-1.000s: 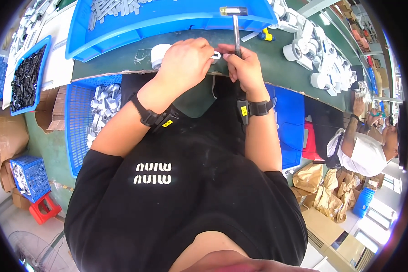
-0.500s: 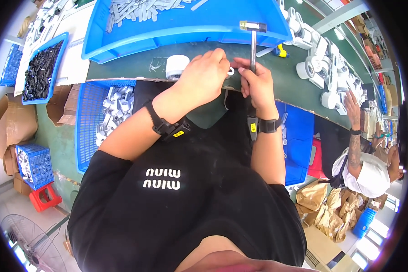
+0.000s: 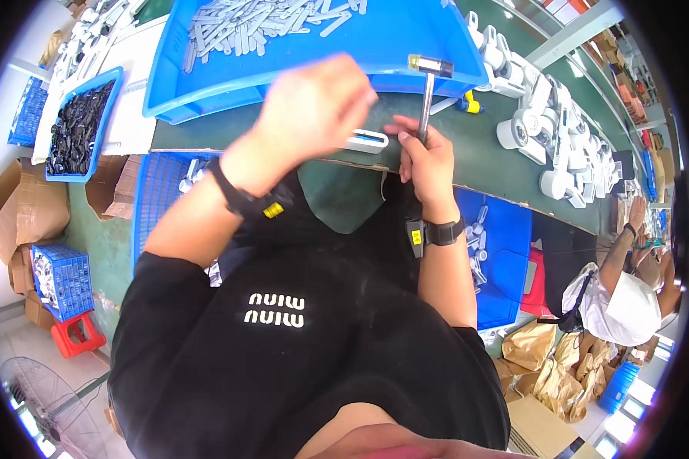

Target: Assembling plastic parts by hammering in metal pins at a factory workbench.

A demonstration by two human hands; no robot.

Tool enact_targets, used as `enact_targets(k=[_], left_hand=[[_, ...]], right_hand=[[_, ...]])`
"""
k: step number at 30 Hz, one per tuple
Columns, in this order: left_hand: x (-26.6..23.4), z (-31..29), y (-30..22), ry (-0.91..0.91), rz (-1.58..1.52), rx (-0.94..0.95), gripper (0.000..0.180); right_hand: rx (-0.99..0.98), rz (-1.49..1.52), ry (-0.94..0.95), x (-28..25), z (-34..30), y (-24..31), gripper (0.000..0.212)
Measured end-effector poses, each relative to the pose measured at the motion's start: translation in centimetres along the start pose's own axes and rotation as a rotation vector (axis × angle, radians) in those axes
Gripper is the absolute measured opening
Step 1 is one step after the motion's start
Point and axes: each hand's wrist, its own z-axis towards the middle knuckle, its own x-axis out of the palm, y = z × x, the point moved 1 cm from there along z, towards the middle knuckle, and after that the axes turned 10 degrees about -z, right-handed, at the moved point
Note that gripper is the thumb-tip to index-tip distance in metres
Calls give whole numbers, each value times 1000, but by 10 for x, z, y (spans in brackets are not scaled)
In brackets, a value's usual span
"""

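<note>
My right hand (image 3: pixel 430 159) is closed round the metal handle of a small hammer (image 3: pixel 427 99), whose head, yellowish at one end and dark at the other, points up and away from me. My left hand (image 3: pixel 314 111) is raised over the near edge of the bench and smeared by motion, so its fingers cannot be made out. Between the hands a white plastic part (image 3: pixel 369 142) lies on the green bench, a long slot with some blue showing in its end. The rest of that part is hidden beneath my left hand.
A large blue tray (image 3: pixel 207 99) holding grey strips (image 3: pixel 260 27) stands at the back. White assembled parts (image 3: pixel 543 122) are heaped on the right. A small tray of black pieces (image 3: pixel 80 122) sits left. Blue crates (image 3: pixel 505 268) flank me below the bench. A co-worker (image 3: pixel 620 298) is at far right.
My left hand has lifted off the white part and moved up and left, uncovering the part's slotted end. The hammer has come slightly nearer, still in my right hand. The co-worker's arm has drawn back.
</note>
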Motion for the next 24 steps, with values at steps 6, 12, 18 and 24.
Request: enact_targets(k=[6, 12, 18, 24], left_hand=[[-44, 94, 167, 73, 119, -522, 26], [-3, 136, 243, 359, 451, -291, 18], [46, 132, 269, 644, 432, -536, 35], [43, 137, 264, 581, 277, -548, 30]], right_hand=[[-35, 24, -7, 1, 1, 2, 28], [-39, 159, 7, -6, 2, -7, 29], [-53, 118, -50, -3, -4, -8, 29], [-45, 123, -103, -3, -7, -4, 30]])
